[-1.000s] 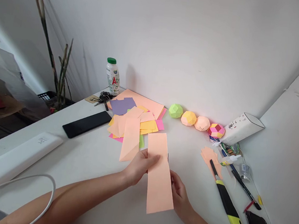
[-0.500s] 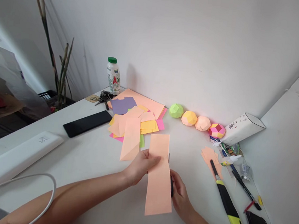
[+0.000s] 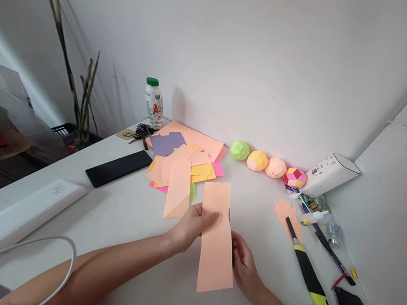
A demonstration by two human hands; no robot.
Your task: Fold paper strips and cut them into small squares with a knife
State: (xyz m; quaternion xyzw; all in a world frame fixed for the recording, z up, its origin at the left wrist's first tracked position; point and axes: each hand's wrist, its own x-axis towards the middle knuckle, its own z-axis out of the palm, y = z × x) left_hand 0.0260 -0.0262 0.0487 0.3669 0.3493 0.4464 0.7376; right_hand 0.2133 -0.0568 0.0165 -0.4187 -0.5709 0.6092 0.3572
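Head view: you appear to be cutting along the right edge of a peach paper strip (image 3: 216, 260), which stands lengthwise in the lower middle of the frame. Your left hand (image 3: 189, 226) pinches it at the left edge, thumb flat on the near face and the other fingers behind it, mostly out of sight. Your right hand (image 3: 246, 264) is curled at the opposite edge around a dark-handled tool, most likely scissors (image 3: 233, 253); a sliver of blade shows beside the strip above that hand, and the rest is hidden behind the paper, so you cannot tell how far the blades are parted.

The next move seems to call for a steady left pinch and a straight run of the blades up the right edge, with the left fingers behind the paper well out of their line.

As for placement, the strip lies between your two hands, touching the left one, with its lower end reaching below both and its upper end above them. Just beyond it, toward the upper left, a heap of coloured paper (image 3: 179, 184) lies on the desk (image 3: 123, 221). Toward the right of the frame, a black-and-yellow utility knife (image 3: 309, 273) rests with its tip over some peach paper pieces (image 3: 283, 210).
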